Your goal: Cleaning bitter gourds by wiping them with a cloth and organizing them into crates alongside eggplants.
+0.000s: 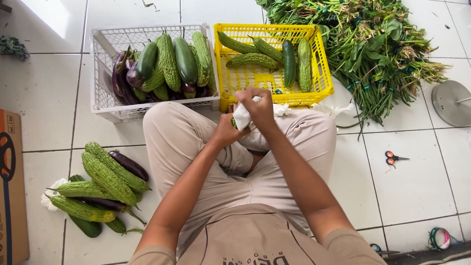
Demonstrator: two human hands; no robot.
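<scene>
The person sits on the tiled floor (407,172) with both hands up over the knees. The left hand (226,131) is closed around a small green vegetable (235,123), but most of it is hidden, so I cannot tell what kind it is. The right hand (260,107) is curled over the top and pinches a white wrapper (242,117) that goes around the vegetable. To do this well, I think the left hand should hold the vegetable firm and not squeeze too hard, while the right hand pulls the wrapper snug and flat with no loose ends. Just past the hands is a yellow crate (321,68) with a few bitter gourds (252,60) and a cucumber (289,63) in it. To the left of that, beyond the left hand, is a white crate (100,73) full of gourds, cucumbers and purple eggplants (122,78). A pile of gourds (105,179) lies on the floor well off to the left of the left arm. Far past the right hand is a heap of leafy greens (373,44), and small orange scissors (392,158) lie off to the right.
</scene>
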